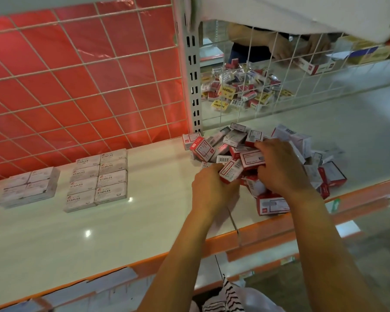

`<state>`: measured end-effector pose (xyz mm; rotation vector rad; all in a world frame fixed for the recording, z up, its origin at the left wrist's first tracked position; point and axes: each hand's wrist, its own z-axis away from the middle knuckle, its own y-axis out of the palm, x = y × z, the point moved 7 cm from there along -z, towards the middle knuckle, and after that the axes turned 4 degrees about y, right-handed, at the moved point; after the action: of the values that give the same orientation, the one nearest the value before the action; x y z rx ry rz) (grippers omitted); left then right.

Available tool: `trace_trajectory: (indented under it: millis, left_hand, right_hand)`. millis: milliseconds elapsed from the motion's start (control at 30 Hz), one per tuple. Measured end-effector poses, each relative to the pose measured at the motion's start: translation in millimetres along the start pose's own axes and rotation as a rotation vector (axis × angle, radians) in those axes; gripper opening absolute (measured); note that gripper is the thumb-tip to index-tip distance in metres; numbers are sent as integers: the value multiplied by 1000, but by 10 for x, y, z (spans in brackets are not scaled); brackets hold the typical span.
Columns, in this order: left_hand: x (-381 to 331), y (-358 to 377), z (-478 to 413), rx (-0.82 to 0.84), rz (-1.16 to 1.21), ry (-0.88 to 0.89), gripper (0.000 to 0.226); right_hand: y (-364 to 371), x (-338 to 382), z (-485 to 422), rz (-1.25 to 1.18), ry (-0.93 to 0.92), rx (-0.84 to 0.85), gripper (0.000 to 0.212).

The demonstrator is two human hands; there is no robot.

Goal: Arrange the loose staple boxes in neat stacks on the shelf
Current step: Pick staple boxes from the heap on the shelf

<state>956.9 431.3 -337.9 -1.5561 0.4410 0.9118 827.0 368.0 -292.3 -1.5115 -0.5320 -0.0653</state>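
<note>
A loose heap of small red-and-white staple boxes [241, 140] lies on the white shelf [144, 221], right of the middle. My left hand [212, 188] grips a red-and-white box [231, 171] at the heap's near left edge. My right hand [279, 167] is curled over the heap's middle, its fingers round another red box [251, 159]. Neat rows of grey boxes marked STAPLES [99, 179] stand at the left, and a second grey block [29, 185] sits farther left.
White wire mesh [77, 86] with red sheeting backs the shelf. An upright post [193, 75] divides the bays. Behind the right mesh lie another pile of boxes [241, 88] and another person's hands [282, 50]. The shelf's orange front edge [257, 233] runs below my arms.
</note>
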Motion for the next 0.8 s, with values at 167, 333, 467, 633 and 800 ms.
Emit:
trace_trajectory:
  millis: [167,333,467,633,800]
  left_hand:
    - [144,-215,86,-10,238,-55,42]
    - [395,-402,172,-54,365,-117,45]
    - [568,-565,276,-78,446,-130,45]
    - [677,-792,460,-94,488,-108,45]
    - [827,-1041,689,-132,499,-97,43]
  right_hand:
    - [96,5,-1,-75,-34,-34,43]
    - [102,131,50,-146,-62,-79,44]
    - [141,271,107,-192,-84,-80,44]
    - [258,534,157,-224,-187,-37,37]
    - [370,848,262,-282,-246,32,44]
